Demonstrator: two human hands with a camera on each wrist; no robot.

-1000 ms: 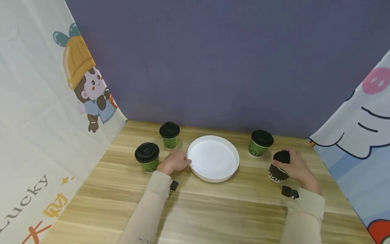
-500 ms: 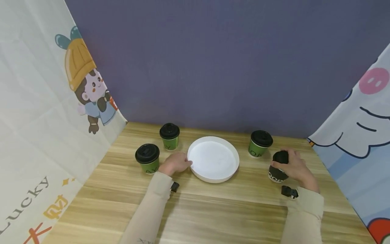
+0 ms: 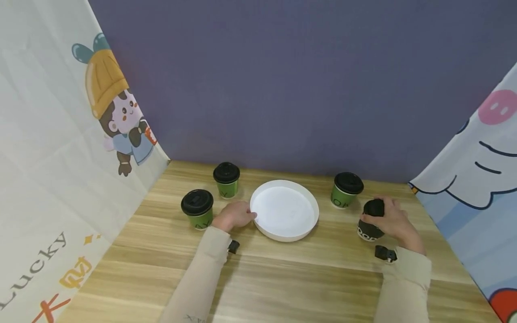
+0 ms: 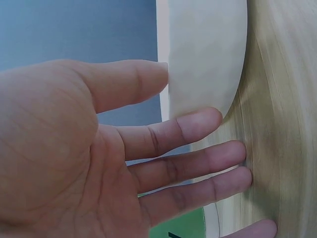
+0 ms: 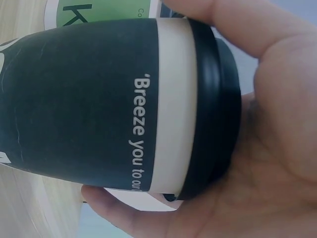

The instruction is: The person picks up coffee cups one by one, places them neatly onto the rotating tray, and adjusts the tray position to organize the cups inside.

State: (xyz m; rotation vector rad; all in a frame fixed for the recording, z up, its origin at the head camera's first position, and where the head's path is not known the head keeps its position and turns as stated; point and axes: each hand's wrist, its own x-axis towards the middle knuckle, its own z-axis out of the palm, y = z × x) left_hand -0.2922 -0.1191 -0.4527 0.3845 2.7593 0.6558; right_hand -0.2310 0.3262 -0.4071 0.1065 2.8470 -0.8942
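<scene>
**Right hand [image 3: 396, 222] gripping dark cup [image 3: 369, 231], left hand [image 3: 236, 215] pinching tray [image 3: 286, 213]**

Right of the tray, fingers are wrapping the cup's lidded top. Thumb and forefinger are nipping the tray's left rim. Beyond, a green cup [image 3: 343, 198] is standing.

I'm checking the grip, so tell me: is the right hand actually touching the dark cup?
Touching. The right wrist view shows it: the right hand wraps round the lid end of the dark cup, skin meeting the black lid.
</scene>
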